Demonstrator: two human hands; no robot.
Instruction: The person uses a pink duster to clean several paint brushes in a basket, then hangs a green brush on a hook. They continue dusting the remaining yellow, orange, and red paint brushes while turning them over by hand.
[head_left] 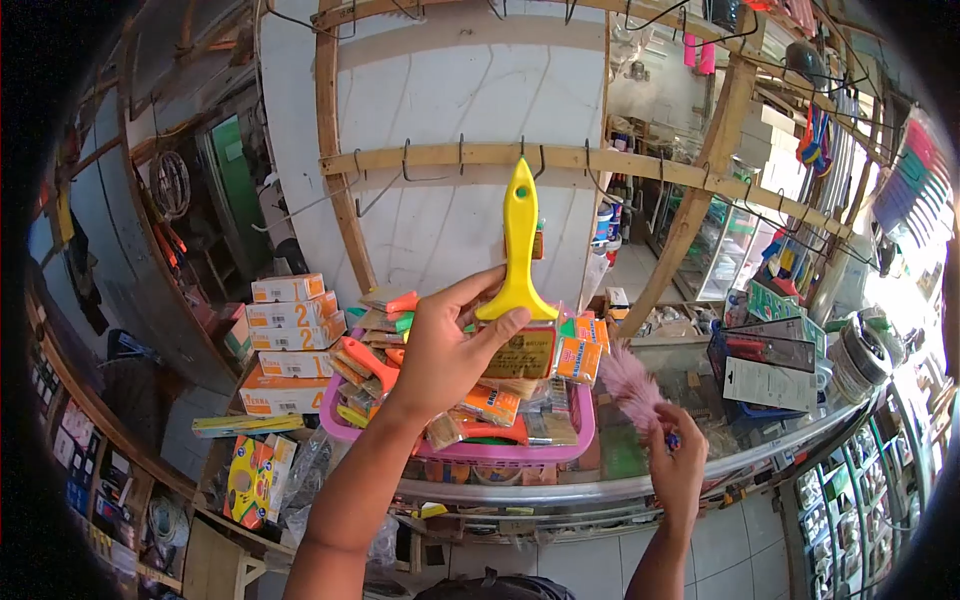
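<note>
My left hand (452,340) grips a yellow-handled paintbrush (519,250), held upright with its handle up and its labelled head down. Under it stands a pink basket (345,432) full of paintbrushes, some with orange handles (368,362) and several in orange-labelled packaging (578,358). To the right, my right hand (677,455) is closed around the handle end of a pink feather duster (632,385). The duster's fluffy head points up and left, over the glass counter near the basket's right side.
White and orange boxes (290,340) are stacked left of the basket. A dark blue tray (745,405) with packaged items sits on the glass counter (640,487) at right. Ahead, a wooden rail (440,158) carries metal hooks. Hanging goods and wooden posts stand at the right.
</note>
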